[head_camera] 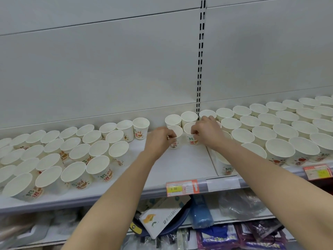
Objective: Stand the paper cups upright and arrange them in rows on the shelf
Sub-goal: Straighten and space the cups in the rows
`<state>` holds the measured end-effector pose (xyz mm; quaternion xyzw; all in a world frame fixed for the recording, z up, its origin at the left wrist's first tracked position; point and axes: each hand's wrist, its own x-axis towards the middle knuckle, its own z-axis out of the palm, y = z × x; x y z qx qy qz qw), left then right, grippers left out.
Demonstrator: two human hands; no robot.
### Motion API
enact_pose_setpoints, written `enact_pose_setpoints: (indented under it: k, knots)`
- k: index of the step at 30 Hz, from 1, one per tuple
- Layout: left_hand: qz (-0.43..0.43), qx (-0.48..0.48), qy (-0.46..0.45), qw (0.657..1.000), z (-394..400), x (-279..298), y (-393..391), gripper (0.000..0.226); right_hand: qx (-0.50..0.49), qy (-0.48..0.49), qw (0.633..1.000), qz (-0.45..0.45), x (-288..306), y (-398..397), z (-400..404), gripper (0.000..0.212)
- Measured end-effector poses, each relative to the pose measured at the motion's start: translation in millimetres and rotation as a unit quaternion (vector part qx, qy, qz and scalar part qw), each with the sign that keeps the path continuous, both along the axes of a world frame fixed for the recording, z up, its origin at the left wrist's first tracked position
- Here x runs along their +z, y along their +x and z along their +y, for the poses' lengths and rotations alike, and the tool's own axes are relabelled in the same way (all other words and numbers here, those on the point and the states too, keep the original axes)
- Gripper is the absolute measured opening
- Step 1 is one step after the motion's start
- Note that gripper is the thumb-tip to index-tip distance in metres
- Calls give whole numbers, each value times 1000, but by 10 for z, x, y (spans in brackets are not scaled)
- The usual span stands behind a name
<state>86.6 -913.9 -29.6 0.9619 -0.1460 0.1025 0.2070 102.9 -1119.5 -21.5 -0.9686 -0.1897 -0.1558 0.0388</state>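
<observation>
Rows of upright paper cups [59,156] fill the shelf [180,165] left and right; four cups [189,117] stand mid-back, price tag [182,187] on the front edge.

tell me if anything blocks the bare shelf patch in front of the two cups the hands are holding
Nothing visible does. The left hand pinches one cup and the right hand pinches the cup beside it; the shelf in front of them is bare, with cup rows only to either side.
</observation>
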Motion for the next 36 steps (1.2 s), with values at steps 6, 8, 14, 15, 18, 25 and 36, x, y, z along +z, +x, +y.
enact_pose_setpoints:
  k: [6, 8, 14, 15, 18, 25, 36]
  knots:
    - [-57, 89, 16, 994, 548, 172, 16, 12, 58, 107, 987, -104, 44, 58, 184, 5]
    - [-66, 172, 43, 982, 885, 247, 98, 16, 76, 112, 983, -122, 76, 95, 421, 5]
    - [-25, 229, 71, 971, 1454, 301, 337, 20, 80, 125, 987, -60, 45, 307, 1184, 8]
    - [-22, 220, 71, 973, 1479, 299, 368, 21, 71, 126, 989, -37, 24, 364, 1294, 13]
    - [-18, 200, 61, 978, 1515, 320, 471, 20, 49, 135, 989, -14, -54, 500, 1550, 23]
    - [24, 166, 104, 980, 1534, 314, 664, 17, 33, 112, 993, 27, -125, 620, 1812, 13]
    - [10, 92, 107, 990, 1378, 193, 802, 12, -12, 108, 994, -24, -51, 587, 1464, 8]
